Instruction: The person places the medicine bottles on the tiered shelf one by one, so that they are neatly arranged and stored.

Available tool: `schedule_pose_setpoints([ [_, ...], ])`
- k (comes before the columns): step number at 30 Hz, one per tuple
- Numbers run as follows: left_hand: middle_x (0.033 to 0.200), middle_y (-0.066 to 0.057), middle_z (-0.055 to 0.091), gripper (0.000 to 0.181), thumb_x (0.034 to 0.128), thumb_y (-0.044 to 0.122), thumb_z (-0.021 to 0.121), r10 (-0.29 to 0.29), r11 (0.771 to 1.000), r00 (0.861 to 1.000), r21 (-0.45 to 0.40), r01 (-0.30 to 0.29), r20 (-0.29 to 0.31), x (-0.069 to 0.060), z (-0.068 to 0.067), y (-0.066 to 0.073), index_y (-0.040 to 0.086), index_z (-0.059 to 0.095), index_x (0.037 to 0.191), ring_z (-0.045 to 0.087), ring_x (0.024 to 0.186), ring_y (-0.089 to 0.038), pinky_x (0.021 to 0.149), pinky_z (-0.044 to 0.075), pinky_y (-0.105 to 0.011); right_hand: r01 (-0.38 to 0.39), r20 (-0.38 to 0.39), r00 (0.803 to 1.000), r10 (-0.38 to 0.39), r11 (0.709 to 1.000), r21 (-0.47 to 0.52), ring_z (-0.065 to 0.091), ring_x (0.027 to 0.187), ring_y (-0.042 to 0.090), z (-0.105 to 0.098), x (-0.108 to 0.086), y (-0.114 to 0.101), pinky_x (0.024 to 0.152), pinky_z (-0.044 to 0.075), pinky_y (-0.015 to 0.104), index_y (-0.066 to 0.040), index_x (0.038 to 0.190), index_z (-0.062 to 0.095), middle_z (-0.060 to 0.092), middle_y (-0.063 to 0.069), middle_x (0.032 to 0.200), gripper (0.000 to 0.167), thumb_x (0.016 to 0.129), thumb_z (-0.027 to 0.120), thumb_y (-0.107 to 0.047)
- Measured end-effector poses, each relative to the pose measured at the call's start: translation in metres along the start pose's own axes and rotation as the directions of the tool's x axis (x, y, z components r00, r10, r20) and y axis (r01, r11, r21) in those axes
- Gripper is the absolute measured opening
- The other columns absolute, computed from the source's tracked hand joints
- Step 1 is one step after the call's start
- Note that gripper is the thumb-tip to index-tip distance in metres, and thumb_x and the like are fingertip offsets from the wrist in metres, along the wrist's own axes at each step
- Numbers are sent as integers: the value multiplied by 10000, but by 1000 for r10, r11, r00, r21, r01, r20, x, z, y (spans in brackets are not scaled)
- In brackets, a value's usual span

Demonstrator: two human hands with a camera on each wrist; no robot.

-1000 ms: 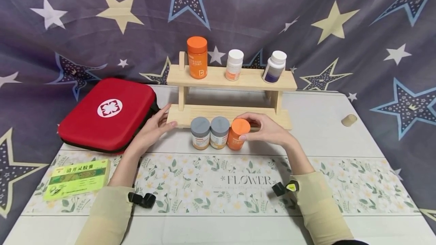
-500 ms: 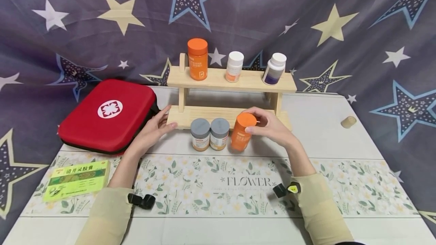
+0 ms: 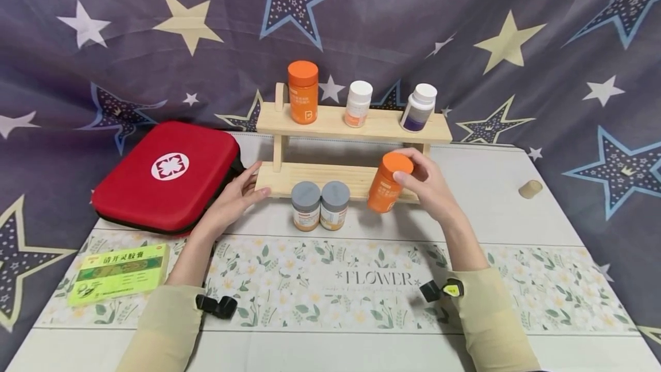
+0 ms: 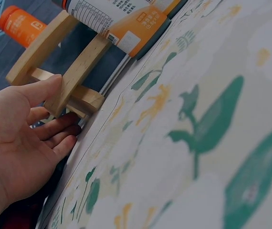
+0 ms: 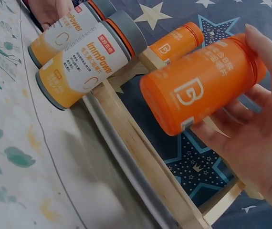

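My right hand (image 3: 432, 188) grips an orange pill bottle (image 3: 385, 188) by its upper part, thumb in front. The bottle tilts to the right, held off the table before the right half of the lower shelf. In the right wrist view the same orange pill bottle (image 5: 198, 88) shows a large white B. At the rack's left end, my left hand (image 3: 232, 200) holds the lower board of the wooden rack (image 3: 304, 172). Its thumb (image 4: 45, 89) lies against the wood, with the other fingers around the far side. Two grey-capped bottles (image 3: 306, 206) stand side by side before the rack.
On the upper shelf stand another orange bottle (image 3: 303, 93), a small white bottle (image 3: 358, 105) and a white-and-purple bottle (image 3: 419, 109). A red first-aid case (image 3: 167, 174) and a green medicine box (image 3: 120, 273) lie left. A small tan stub (image 3: 530, 189) sits far right.
My right hand has lifted the orange pill bottle from beside the grey-capped bottles and carried it rightward and up, tilting it. The left hand stays at the rack's end.
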State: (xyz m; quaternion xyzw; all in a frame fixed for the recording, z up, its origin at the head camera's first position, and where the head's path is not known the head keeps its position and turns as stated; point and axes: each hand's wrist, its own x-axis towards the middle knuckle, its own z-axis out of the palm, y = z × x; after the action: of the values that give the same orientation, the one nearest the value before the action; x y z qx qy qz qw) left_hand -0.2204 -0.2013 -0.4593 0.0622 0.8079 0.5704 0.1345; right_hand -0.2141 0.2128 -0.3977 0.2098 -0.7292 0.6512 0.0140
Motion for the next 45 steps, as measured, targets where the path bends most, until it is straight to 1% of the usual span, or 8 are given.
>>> schedule_pose_setpoints([
  [3,1634,-172,370,873,1013,331,667,5,1000,1000,-4,-5,3,0,0,0,208,111,1675,332,1553,-309,1286,270,-496,-11,-68,998,11,1000,7,617,1014,100,-1,0,-1,915,526,198,-132,1235,642,667,-50,1112,311,941,616,-36],
  [7,1634,-171,372,877,1010,332,671,12,1000,1000,-6,-12,2,0,-1,1,206,113,1675,338,1550,-306,1284,273,-496,-40,-145,989,41,999,11,610,1053,107,-3,2,-1,938,520,195,-124,1262,635,661,-49,1123,311,953,638,-89],
  [12,1635,-176,367,876,1011,334,669,5,1000,1000,-2,-5,-2,-1,-1,1,214,110,1675,329,1554,-307,1292,255,-494,-46,-208,977,47,999,8,606,1051,104,-5,5,-1,931,518,191,-113,1263,653,672,-57,1116,304,960,666,-138],
  [19,1633,-167,374,876,1007,337,674,10,1000,1000,-10,-10,-1,1,0,1,213,120,1674,333,1554,-291,1294,255,-482,-25,-288,957,26,1000,8,610,1096,111,-11,5,5,961,513,178,-78,1308,650,674,-47,1172,354,967,695,-162],
  [25,1641,-171,360,874,1012,334,668,-2,1000,1000,-6,2,3,0,0,0,218,110,1675,319,1560,-301,1295,251,-490,-27,-312,950,27,1000,3,612,1118,111,-13,7,10,970,519,176,-57,1341,638,679,-42,1183,397,963,708,-155],
  [36,1632,-166,372,874,1014,322,666,2,1000,1000,-17,-2,10,-1,1,0,212,106,1675,337,1551,-295,1287,267,-492,-93,-346,935,75,995,-37,605,1139,100,-15,7,16,973,501,152,-71,1358,626,671,-62,1187,415,974,706,-207],
  [42,1625,-160,379,868,1012,325,668,11,1000,1000,-19,-11,11,0,0,2,216,117,1675,344,1546,-286,1290,263,-486,-130,-368,924,101,990,-57,607,1115,103,-16,7,16,956,496,158,-78,1336,640,669,-68,1163,417,957,728,-228],
  [45,1627,-158,378,871,1011,329,669,6,1000,1000,-19,-6,10,0,0,2,220,115,1675,341,1548,-283,1292,261,-483,-144,-375,920,113,988,-56,601,1099,103,-17,7,16,941,495,158,-83,1329,641,664,-70,1155,418,951,733,-234],
])
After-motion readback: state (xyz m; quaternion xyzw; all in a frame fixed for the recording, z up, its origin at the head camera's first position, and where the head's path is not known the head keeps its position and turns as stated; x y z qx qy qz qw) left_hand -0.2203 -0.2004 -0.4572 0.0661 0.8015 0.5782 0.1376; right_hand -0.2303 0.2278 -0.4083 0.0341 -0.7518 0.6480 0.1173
